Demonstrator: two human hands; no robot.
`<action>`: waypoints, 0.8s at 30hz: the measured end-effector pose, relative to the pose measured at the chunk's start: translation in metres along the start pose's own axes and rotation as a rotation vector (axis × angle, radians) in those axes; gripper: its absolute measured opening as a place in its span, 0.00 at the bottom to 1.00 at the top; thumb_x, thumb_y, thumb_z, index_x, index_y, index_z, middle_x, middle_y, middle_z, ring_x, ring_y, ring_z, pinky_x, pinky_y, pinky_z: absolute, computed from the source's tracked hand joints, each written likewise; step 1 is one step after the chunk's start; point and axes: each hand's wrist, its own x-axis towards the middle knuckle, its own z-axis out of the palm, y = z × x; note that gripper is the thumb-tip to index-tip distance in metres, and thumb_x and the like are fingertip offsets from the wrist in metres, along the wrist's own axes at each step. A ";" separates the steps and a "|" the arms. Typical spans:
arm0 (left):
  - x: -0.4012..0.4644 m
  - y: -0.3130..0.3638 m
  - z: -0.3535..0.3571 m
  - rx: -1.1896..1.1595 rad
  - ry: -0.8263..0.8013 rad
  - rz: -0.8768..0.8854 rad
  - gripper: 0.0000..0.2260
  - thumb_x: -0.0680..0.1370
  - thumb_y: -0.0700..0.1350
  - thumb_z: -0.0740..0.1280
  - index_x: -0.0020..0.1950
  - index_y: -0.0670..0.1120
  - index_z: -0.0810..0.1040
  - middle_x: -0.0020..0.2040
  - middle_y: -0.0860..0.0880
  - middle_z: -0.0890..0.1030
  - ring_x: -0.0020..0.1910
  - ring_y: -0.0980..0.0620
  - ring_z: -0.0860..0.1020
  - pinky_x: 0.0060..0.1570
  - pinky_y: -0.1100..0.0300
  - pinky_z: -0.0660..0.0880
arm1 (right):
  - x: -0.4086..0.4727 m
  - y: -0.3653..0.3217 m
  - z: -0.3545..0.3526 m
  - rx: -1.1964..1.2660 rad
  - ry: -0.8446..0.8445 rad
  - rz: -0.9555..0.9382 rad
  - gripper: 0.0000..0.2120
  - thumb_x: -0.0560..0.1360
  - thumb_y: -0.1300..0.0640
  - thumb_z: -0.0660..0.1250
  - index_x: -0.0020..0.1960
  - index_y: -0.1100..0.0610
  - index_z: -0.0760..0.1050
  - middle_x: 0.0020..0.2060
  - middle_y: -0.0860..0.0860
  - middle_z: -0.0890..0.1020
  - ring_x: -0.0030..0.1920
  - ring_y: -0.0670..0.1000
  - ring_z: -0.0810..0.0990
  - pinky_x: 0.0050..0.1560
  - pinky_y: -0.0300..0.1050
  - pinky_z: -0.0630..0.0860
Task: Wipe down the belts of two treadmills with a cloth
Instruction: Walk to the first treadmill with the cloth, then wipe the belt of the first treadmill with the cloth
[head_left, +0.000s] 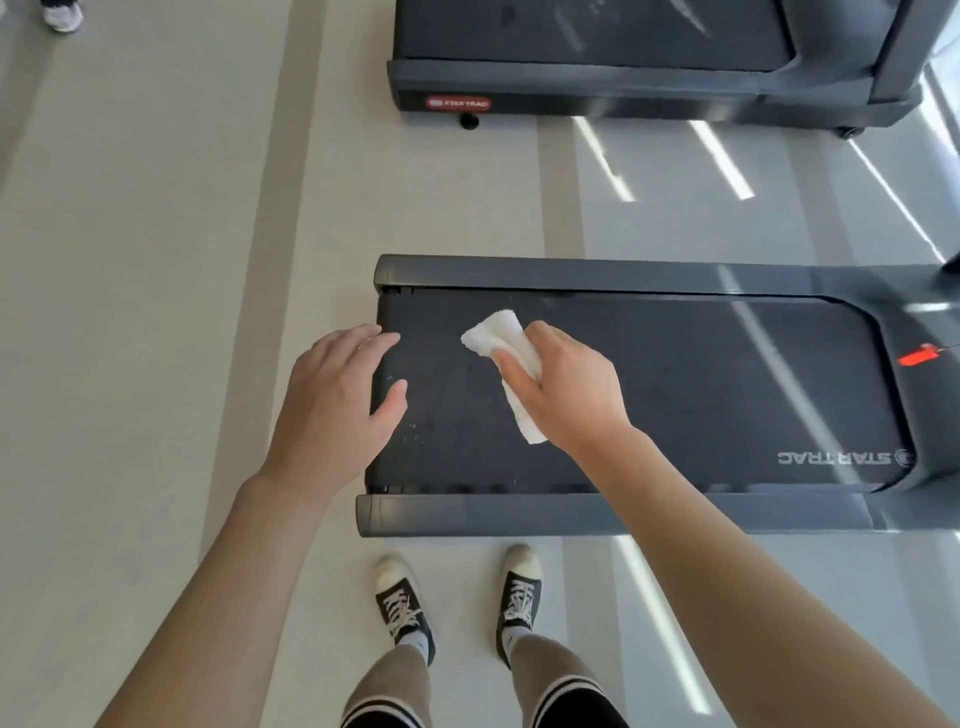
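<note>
The near treadmill lies across the view, its black belt (675, 395) framed by grey side rails (571, 512). My right hand (566, 389) grips a folded white cloth (496, 332) over the belt's left part; whether the cloth touches the belt I cannot tell. My left hand (337, 400) is spread with straight fingers over the belt's left end, holding nothing. A second treadmill stands farther away at the top, and its dark belt (597, 31) shows pale streaks.
My two sneakers (400, 603) stand on the pale striped floor just before the near rail. A red safety clip (917, 357) lies at the near treadmill's right end. Another person's shoe (62, 14) shows at the top left.
</note>
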 end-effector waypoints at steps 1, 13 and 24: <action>0.003 -0.011 0.016 -0.002 -0.005 -0.003 0.25 0.80 0.55 0.58 0.74 0.47 0.75 0.73 0.48 0.76 0.73 0.45 0.71 0.74 0.44 0.69 | 0.004 0.007 0.017 -0.011 -0.008 0.000 0.19 0.82 0.40 0.60 0.42 0.54 0.65 0.33 0.46 0.71 0.31 0.48 0.71 0.30 0.45 0.67; 0.020 -0.163 0.217 -0.016 -0.049 -0.051 0.24 0.81 0.54 0.60 0.75 0.48 0.74 0.74 0.50 0.75 0.74 0.47 0.71 0.75 0.45 0.68 | 0.053 0.084 0.245 -0.074 -0.107 -0.041 0.19 0.82 0.39 0.59 0.43 0.53 0.65 0.35 0.46 0.74 0.34 0.51 0.75 0.34 0.48 0.73; 0.029 -0.335 0.370 0.033 -0.116 -0.069 0.24 0.80 0.57 0.60 0.76 0.51 0.74 0.75 0.52 0.74 0.75 0.48 0.70 0.75 0.48 0.65 | 0.126 0.122 0.427 -0.188 -0.140 -0.156 0.18 0.82 0.38 0.57 0.46 0.53 0.66 0.35 0.46 0.74 0.34 0.50 0.76 0.36 0.49 0.76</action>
